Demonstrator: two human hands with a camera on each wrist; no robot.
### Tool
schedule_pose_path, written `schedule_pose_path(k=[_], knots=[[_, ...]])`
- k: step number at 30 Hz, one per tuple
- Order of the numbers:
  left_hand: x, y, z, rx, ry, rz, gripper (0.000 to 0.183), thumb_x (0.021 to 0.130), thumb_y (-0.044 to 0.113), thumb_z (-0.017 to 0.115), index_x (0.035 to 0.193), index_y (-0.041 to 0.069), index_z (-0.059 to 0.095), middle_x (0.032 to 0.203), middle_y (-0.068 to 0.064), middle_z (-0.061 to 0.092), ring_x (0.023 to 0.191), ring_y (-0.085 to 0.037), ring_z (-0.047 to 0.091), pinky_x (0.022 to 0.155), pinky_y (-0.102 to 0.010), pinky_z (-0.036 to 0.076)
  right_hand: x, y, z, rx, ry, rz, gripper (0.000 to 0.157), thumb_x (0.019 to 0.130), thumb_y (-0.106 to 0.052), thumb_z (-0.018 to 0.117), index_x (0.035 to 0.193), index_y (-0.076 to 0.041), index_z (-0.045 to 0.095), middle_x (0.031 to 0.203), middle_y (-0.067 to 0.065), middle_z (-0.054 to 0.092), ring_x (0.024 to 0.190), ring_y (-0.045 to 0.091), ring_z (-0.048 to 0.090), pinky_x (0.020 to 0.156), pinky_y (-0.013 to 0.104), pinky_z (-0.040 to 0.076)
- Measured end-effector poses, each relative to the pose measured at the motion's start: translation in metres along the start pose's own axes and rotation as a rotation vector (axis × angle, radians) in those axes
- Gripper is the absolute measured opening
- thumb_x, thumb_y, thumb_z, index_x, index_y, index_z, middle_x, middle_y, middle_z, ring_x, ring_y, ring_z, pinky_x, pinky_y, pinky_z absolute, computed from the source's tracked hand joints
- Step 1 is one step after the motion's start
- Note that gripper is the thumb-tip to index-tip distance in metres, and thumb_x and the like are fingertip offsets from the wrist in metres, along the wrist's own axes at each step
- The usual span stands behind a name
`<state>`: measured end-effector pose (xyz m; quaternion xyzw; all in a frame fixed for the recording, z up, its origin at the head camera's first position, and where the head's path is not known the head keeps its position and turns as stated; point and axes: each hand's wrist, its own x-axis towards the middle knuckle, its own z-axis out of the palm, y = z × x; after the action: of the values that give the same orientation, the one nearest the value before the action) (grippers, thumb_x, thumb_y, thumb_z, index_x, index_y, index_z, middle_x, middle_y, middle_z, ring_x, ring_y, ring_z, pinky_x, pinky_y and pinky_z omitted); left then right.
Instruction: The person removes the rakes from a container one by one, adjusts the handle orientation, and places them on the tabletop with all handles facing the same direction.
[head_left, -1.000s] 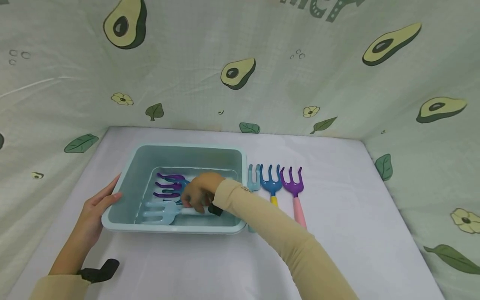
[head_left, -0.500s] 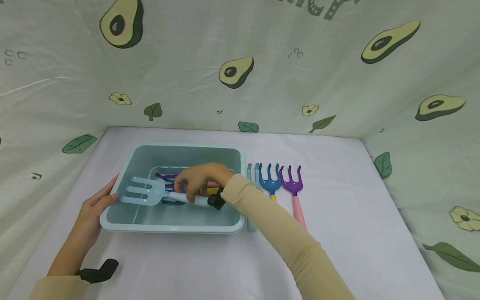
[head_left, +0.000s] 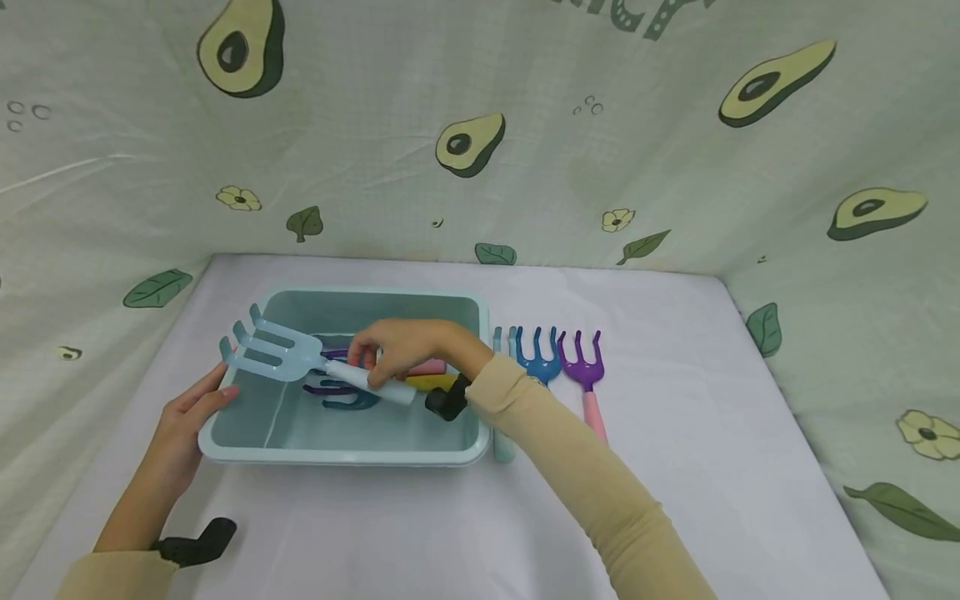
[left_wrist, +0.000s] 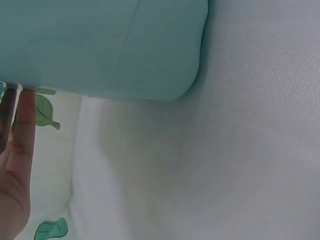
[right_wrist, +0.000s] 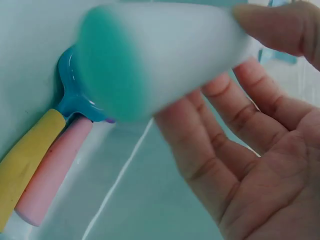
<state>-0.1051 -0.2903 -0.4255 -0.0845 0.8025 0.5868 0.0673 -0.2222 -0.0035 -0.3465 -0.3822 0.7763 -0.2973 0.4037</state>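
Note:
In the head view my right hand [head_left: 405, 346] pinches the white handle of a light blue toy garden fork [head_left: 281, 350], tilted above a pale blue-green plastic tub [head_left: 345, 457]. Its tines stick out past the tub's left rim. The right wrist view shows the handle's green end, with thumb and fingers on the handle. My left hand [head_left: 183, 421] holds the tub's left side, thumb at the rim and fingers along the outer wall. Inside the tub lie blue and purple forks, with a yellow handle [right_wrist: 35, 155] and a pink handle [right_wrist: 55, 172], partly hidden by my right hand.
Right of the tub, a light blue fork [head_left: 504, 450], a blue fork [head_left: 538, 367] and a purple fork [head_left: 583, 371] lie in a row on the white-covered table [head_left: 675, 417]. My right forearm covers parts of them. Avocado-print cloth [head_left: 360, 167] surrounds the table.
My right hand has lifted the light blue fork from the tub's floor, up and to the left, and its tines now point above the rim. The left hand stays at the tub's side.

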Motion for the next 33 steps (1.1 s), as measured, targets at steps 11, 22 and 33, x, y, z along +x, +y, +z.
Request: schedule_pose_path(k=[11,22,33], knots=[[0.0,0.0,0.001,0.002,0.002,0.004,0.054,0.097,0.035,0.043,0.145,0.04,0.02,0.153,0.015,0.011,0.143,-0.031,0.008,0.072,-0.006,0.043,-0.019,0.007,0.0,-0.034,0.152,-0.064,0.031,0.087,-0.014,0.064,0.117,-0.006,0.059,0.094,0.003,0.056,0.084,0.013,0.052,0.071,0.017,0.044],[-0.001,0.001,0.0,-0.058,-0.011,0.006,0.053,0.097,0.031,0.045,0.145,0.038,0.024,0.153,0.015,0.015,0.138,-0.014,0.027,0.071,-0.01,0.046,-0.038,0.003,-0.002,0.046,0.207,-0.084,0.033,0.087,-0.011,0.062,0.119,-0.006,0.058,0.095,0.004,0.058,0.064,0.011,0.051,0.051,0.021,0.042],[-0.001,0.001,0.0,-0.112,-0.017,0.007,0.053,0.097,0.028,0.046,0.146,0.035,0.026,0.153,0.016,0.015,0.133,-0.008,0.03,0.07,-0.01,0.047,-0.063,0.0,-0.007,0.046,0.322,-0.095,0.033,0.085,-0.012,0.062,0.117,-0.006,0.059,0.099,0.005,0.06,0.088,0.016,0.058,0.073,0.022,0.049]])
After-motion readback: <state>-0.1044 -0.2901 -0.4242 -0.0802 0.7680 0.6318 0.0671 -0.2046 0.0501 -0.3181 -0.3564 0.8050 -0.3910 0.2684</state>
